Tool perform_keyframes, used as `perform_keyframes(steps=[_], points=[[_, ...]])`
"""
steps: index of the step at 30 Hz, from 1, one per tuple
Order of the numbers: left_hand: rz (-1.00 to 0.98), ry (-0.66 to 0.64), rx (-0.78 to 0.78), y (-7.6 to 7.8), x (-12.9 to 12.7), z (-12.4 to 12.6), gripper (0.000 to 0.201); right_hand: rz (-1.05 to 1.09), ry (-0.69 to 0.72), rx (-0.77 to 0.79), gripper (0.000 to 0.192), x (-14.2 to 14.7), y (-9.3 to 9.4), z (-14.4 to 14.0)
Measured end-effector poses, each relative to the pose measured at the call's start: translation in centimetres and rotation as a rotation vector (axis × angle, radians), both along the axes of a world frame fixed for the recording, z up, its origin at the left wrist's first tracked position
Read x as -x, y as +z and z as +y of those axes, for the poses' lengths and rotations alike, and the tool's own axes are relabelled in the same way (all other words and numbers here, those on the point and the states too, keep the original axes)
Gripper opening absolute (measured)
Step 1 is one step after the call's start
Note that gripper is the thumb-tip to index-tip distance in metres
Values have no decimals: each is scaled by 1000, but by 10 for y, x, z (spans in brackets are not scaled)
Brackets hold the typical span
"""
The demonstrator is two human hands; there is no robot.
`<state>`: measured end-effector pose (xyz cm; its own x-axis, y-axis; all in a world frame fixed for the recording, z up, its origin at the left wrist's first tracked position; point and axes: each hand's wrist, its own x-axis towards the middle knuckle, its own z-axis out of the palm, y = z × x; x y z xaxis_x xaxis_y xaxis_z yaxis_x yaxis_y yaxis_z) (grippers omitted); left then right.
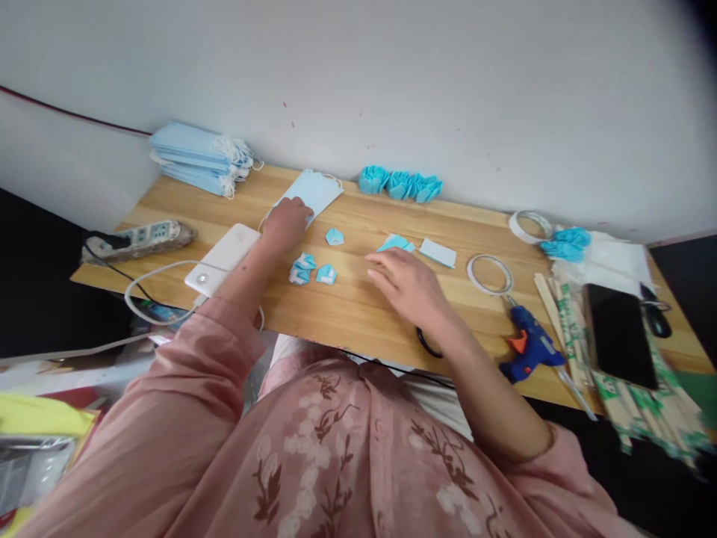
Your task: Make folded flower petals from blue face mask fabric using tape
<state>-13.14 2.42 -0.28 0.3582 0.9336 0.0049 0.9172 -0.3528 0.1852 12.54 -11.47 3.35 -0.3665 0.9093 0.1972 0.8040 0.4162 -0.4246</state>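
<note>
My left hand (pixel 287 221) reaches forward and rests on the near edge of a light blue face mask (pixel 314 190) lying flat on the wooden table (pixel 347 306). My right hand (pixel 404 282) lies palm down, fingers spread, just below a folded blue piece (pixel 395 243). Between the hands sit small folded blue pieces (pixel 307 269), with one more (pixel 334 237) farther back. A pale blue rectangle (pixel 438 252) lies to the right of my right hand.
A stack of masks (pixel 196 158) sits at the back left, folded blue shapes (pixel 400 184) against the wall. A power strip (pixel 140 239) and white power bank (pixel 222 259) lie left. Tape rolls (pixel 490 274), blue glue gun (pixel 529 345), wooden sticks (pixel 565 321), phone (pixel 619 335) lie right.
</note>
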Motion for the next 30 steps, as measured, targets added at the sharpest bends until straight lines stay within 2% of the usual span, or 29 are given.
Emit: perform_keyframes(steps=[3, 5, 11, 14, 18, 22, 26, 30], points=[[19, 47, -3, 4, -2, -6, 45, -56, 58, 146, 25, 29, -7, 13], [-51, 50, -31, 12, -4, -18, 47, -58, 66, 176, 24, 41, -11, 24], [-416, -23, -160, 49, -12, -71, 40, -72, 118, 274, 23, 59, -18, 58], [-600, -1, -163, 59, -14, -94, 35, -142, 183, 265, 15, 65, -22, 67], [-749, 44, -153, 54, -11, -109, 29, -147, 239, 237, 10, 68, -28, 70], [-765, 55, -143, 43, -8, -112, 27, -105, 240, 239, 14, 62, -24, 64], [-774, 4, -81, 38, -13, -107, 30, 15, 225, 176, 17, 41, 3, 51], [-868, -157, 92, 34, -29, -102, 31, 145, 173, 119, 13, 16, 33, 35]])
